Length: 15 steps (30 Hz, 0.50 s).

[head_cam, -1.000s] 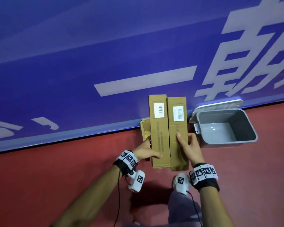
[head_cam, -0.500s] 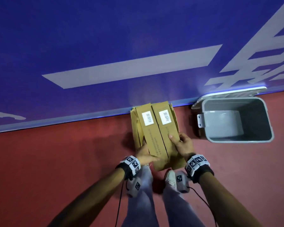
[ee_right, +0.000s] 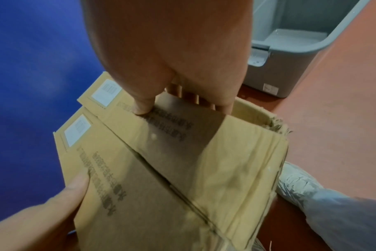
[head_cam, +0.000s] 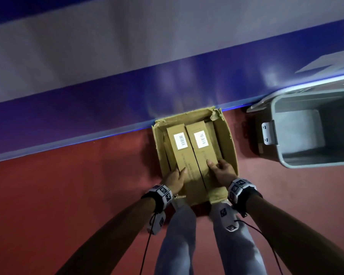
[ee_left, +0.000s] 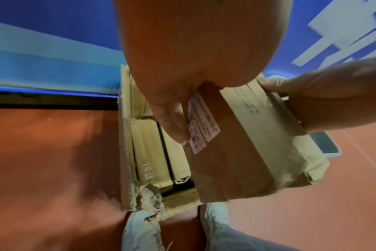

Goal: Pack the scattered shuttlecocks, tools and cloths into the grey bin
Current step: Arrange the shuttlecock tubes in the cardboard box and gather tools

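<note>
Left hand (head_cam: 174, 178): gripped left slim carton (head_cam: 184, 155), thumb on top. Right hand (head_cam: 222, 171): gripped right slim carton (head_cam: 204, 153), thumb on its face, fingers curled round the edge. Both cartons lay side by side over an open torn cardboard box (head_cam: 225, 139). Grey bin (head_cam: 282, 155): stood open on the red floor (head_cam: 68, 185), just right of the box.

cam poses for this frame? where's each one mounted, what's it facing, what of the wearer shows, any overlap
Head: on the head, looking down at the torn carton, with both forearms and legs.
Left wrist: along the left hand onto the two long boxes; right hand, shoes.
Right wrist: along the right hand towards the grey bin; left thumb, one leg.
Shared: all show boxes, carton, bin.
</note>
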Available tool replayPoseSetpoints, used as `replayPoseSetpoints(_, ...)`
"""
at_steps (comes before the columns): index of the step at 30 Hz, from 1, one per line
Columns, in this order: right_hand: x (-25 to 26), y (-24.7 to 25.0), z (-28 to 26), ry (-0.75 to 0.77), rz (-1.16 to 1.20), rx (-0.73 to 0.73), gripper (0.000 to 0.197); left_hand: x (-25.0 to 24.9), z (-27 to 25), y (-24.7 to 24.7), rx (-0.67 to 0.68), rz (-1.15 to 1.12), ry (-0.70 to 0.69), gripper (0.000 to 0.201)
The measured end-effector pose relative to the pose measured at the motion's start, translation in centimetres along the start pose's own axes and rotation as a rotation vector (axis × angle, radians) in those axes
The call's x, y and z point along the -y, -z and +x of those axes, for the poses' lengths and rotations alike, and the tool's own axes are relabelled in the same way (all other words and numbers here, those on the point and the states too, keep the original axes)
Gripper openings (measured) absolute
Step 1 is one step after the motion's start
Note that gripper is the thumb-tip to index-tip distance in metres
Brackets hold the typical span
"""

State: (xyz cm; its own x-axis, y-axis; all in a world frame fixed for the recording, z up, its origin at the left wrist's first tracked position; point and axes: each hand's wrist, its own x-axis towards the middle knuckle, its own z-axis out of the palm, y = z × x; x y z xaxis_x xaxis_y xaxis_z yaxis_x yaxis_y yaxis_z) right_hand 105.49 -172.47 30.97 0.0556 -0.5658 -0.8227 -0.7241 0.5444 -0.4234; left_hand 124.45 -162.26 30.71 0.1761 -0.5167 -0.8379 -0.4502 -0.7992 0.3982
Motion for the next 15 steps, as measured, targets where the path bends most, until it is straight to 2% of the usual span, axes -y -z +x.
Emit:
replayPoseSetpoints(3, -0.2, -3.1, 4.3, 0.004, 0.020, 0.018, 0.071, 2.0, 4.6, 0.0, -0.023, 0.017, 0.063, 0.072)
replayPoseSetpoints(7, -0.7, -6.9, 9.5, -0.020, 0.015, 0.056, 0.068, 5.0, 10.2, -1.3, -0.135, -0.031, 0.130, 0.056)
replayPoseSetpoints(11, -2.2, -10.5, 13.9, -0.026, -0.013, 0.072, 0.065, 6.4, 14.1, -2.1, -0.141, -0.244, 0.367, 0.070)
replayPoseSetpoints(12, -2.6, -11.3, 14.7, -0.039, -0.024, 0.082, 0.062, 6.6, 14.9, -2.4, -0.156, -0.237, 0.343, 0.066)
replayPoseSetpoints(15, -4.2, -12.8, 16.8, -0.059, -0.044, 0.120, 0.055, 6.6, 15.5, -2.7, -0.185, 0.060, 0.177, 0.070)
